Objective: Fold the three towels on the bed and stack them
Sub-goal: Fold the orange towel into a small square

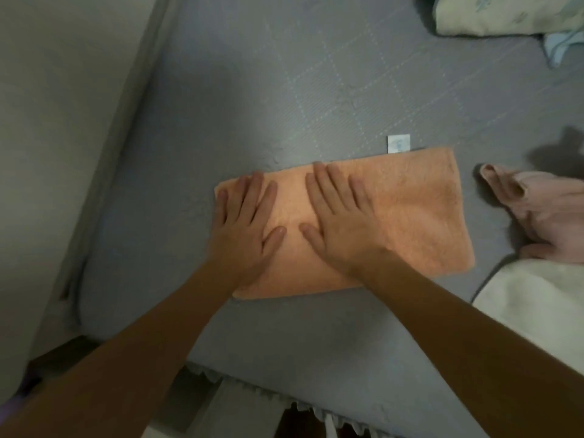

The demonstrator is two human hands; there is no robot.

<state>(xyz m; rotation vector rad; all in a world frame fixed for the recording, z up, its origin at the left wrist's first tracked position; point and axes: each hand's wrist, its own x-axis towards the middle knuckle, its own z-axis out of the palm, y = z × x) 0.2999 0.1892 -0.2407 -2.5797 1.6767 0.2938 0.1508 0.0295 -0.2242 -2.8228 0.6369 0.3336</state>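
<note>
Three towels are in sight, and only the orange towel (420, 213) is folded: it lies as a flat rectangle on the grey bed (252, 99), nearer the bed's near edge than its far one, with a white label (398, 143) sticking out from its far edge. Both hands rest on its left half, palms down and fingers spread, gripping nothing; the left hand (243, 229) covers the towel's left end and the right hand (341, 222) lies just beside it toward the middle. Flat palms like this probably serve to press the fold down and smooth it so the layers stay aligned. Toward the bed's right edge a pink towel (550, 213) sits crumpled and a white towel (537, 311) lies just nearer, both unfolded and apart from the orange one, likely waiting their turn. A patterned pillow (505, 14) lies at the far right corner.
</note>
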